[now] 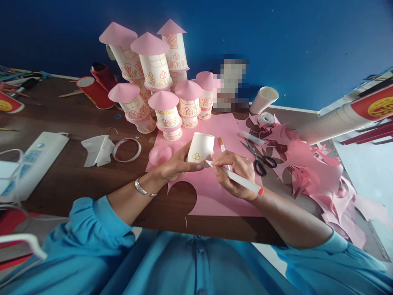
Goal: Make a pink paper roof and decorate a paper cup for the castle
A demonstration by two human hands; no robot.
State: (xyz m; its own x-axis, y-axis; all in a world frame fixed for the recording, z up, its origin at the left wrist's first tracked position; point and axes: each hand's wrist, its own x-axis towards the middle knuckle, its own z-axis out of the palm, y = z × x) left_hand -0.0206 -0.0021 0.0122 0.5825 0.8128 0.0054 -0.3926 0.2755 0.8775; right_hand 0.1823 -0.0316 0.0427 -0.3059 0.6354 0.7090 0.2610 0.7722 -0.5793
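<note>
**Pen tip at the cup's side**

The white paper cup (201, 147) stands upside down on the pink sheet (215, 192), its long axis roughly upright. The left hand (178, 164) curls around its left side; the right hand (235, 174), closed on a marker (238, 178), brings the tip in from the cup's right, beside a small drawn flower. No readable writing or brand shows; scissors (259, 157) lie right of the cup.

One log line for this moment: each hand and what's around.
left hand: holds paper cup | right hand: marker tip at cup | under: pink paper sheet | near: scissors
</note>
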